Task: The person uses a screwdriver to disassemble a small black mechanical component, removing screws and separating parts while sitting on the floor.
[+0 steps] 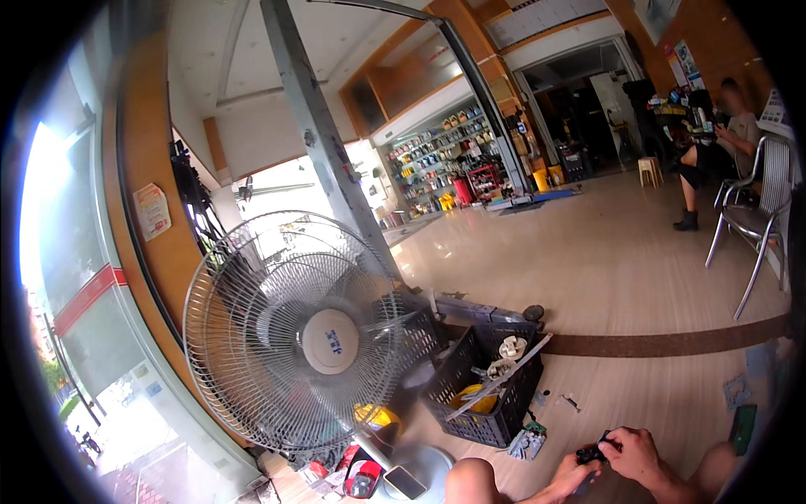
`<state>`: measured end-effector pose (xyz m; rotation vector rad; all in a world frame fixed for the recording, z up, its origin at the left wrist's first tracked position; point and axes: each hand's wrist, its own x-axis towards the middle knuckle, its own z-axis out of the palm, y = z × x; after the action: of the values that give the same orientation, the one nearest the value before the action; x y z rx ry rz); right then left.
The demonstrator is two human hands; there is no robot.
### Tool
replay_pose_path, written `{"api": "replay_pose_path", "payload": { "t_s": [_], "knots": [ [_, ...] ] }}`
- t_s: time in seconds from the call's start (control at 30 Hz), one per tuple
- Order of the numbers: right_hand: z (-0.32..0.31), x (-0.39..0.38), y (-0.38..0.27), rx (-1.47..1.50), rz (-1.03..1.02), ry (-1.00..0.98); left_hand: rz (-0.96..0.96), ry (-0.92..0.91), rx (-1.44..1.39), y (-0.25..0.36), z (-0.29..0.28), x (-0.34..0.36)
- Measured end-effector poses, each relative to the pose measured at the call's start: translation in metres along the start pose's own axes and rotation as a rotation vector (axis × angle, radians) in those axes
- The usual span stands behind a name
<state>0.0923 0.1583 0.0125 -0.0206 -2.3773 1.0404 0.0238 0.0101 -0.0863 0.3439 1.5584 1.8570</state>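
Note:
Low at the right of the picture, my two hands meet close together between my bare knees. My left hand (pixel 570 477) is closed on a small black part (pixel 590 454), whose kind I cannot make out. Fingers of my right hand (pixel 635 456) pinch the same part from the other side. Some of it is hidden by the fingers. On the floor just left of the hands lies a circuit board with a metal plate (pixel 528 441). A few small dark scraps (pixel 571 402) lie beyond the hands.
A black plastic crate (pixel 483 424) holds white and yellow parts and a long metal strip (pixel 504 378). Left of it stands a large fan (pixel 329 341), with a phone (pixel 405 482) on its base. Green boards (pixel 742 428) lie at right. A person (pixel 739 134) sits beyond a metal chair (pixel 760 210).

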Motion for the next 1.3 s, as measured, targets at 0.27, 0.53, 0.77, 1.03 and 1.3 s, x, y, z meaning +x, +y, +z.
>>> {"api": "replay_pose_path", "payload": {
  "t_s": [0.27, 0.53, 0.77, 1.03, 1.3],
  "knots": [
    [-0.001, 0.001, 0.003, -0.187, -0.027, -0.094, 0.029, 0.052, 0.062, 0.082, 0.029, -0.054],
    [-0.004, -0.021, -0.009, 0.049, -0.026, -0.107, -0.004, 0.116, 0.103, 0.073, 0.035, -0.078],
    [0.004, -0.021, -0.029, -0.178, -0.004, -0.170, 0.016, 0.086, 0.187, 0.038, -0.001, -0.058],
    [-0.010, 0.005, -0.048, -0.097, 0.077, -0.192, 0.016, 0.071, -0.074, 0.095, 0.013, -0.052],
    [-0.023, -0.017, -0.034, -0.194, -0.058, -0.181, 0.023, 0.053, 0.063, 0.080, 0.029, -0.056]
  ]
}}
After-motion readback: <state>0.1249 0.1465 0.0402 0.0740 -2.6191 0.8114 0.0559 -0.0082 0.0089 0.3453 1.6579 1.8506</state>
